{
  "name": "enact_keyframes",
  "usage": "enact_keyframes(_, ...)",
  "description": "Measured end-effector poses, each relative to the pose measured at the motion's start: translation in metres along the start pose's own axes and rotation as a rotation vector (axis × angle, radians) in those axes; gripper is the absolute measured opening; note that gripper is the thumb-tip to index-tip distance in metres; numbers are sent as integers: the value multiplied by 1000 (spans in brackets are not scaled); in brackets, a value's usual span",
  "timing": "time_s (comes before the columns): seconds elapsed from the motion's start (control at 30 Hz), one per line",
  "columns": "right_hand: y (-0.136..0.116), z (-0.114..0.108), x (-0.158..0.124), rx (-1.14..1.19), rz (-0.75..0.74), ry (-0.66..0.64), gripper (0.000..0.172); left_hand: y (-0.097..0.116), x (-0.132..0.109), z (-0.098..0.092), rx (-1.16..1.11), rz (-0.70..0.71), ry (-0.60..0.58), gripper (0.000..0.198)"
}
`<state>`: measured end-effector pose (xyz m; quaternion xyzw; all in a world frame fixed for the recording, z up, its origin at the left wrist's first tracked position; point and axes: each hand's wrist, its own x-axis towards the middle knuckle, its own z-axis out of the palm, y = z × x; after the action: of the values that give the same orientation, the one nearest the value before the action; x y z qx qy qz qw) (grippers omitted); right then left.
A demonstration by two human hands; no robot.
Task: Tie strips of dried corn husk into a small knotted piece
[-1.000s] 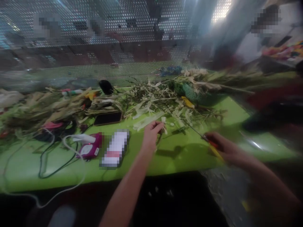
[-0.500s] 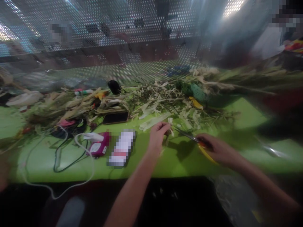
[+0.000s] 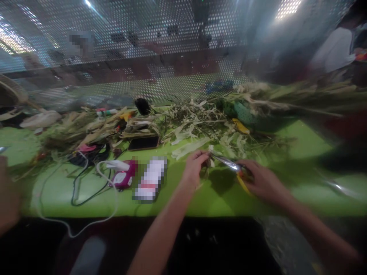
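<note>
Between the thumb and fingers of my left hand (image 3: 195, 168) is a small pale piece of dried husk (image 3: 211, 162), pinched above the green tabletop (image 3: 177, 202). My right hand (image 3: 262, 181) is wrapped around the yellow handles of a pair of scissors (image 3: 231, 165). The blades point left, and their tips reach the husk piece beside my left fingertips. Whether the blades touch it I cannot tell. A long pale husk strip (image 3: 190, 148) lies on the table just beyond my left hand.
Dried stalks and husk scraps (image 3: 197, 114) cover the back, near a green basket (image 3: 252, 114). On the left are a dark phone (image 3: 143, 143), a blurred-out phone (image 3: 150, 179), a magenta power socket (image 3: 124, 176) and cables. Another person's hand (image 3: 8, 194) shows at the left edge.
The scissors' tips have moved left, from just short of the husk piece up to it. My view has shifted slightly, and the other person's hand shows more at the left.
</note>
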<state>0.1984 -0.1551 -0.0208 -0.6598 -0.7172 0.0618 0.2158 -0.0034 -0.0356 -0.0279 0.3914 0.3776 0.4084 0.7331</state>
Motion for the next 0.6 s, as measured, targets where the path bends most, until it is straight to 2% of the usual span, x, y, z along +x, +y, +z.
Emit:
enact_keyframes(0.23,4,11,4,-51,4,45,35,-3,1,0,-52,-20,-12,7)
enact_keyframes(0.5,4,14,4,72,40,-35,34,1,-3,3,-73,-40,-11,13)
enact_keyframes(0.6,5,14,2,126,67,-14,33,3,-3,3,-36,-40,-10,13)
